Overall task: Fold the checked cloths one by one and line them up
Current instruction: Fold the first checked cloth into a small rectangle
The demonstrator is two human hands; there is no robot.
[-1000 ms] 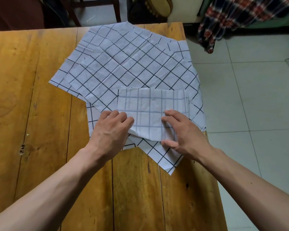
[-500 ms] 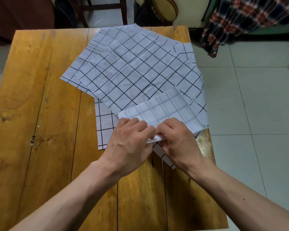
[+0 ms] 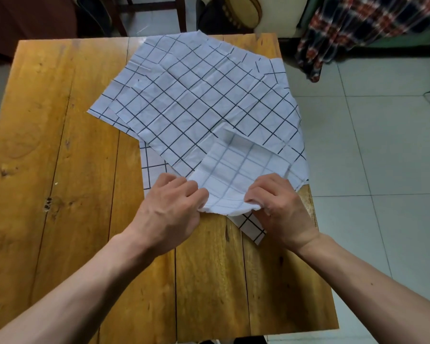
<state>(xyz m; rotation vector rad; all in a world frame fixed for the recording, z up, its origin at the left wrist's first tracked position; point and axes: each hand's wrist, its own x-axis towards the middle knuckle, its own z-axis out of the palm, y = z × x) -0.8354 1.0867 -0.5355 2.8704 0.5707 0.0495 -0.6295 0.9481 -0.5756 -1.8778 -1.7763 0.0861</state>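
Observation:
A folded white checked cloth [image 3: 236, 175] lies tilted on top of a pile of spread checked cloths [image 3: 196, 95] on the wooden table [image 3: 60, 170]. My left hand [image 3: 171, 209] pinches the folded cloth's near left corner. My right hand [image 3: 281, 204] grips its near right corner, where the edge bunches up. The near edge is lifted slightly off the pile. Under the top spread cloth, other checked cloths stick out at the left, at the far right and near my right wrist.
The pile reaches the table's right edge, beyond which is tiled floor [image 3: 370, 157]. Bare wood lies at the left and the near side. A plaid fabric [image 3: 358, 28] hangs at the far right; chair legs [image 3: 149, 13] stand behind the table.
The folded cloth lay flat under both palms; both hands then pinched its near edge together, and now they hold the two near corners apart, with the cloth turned diagonally.

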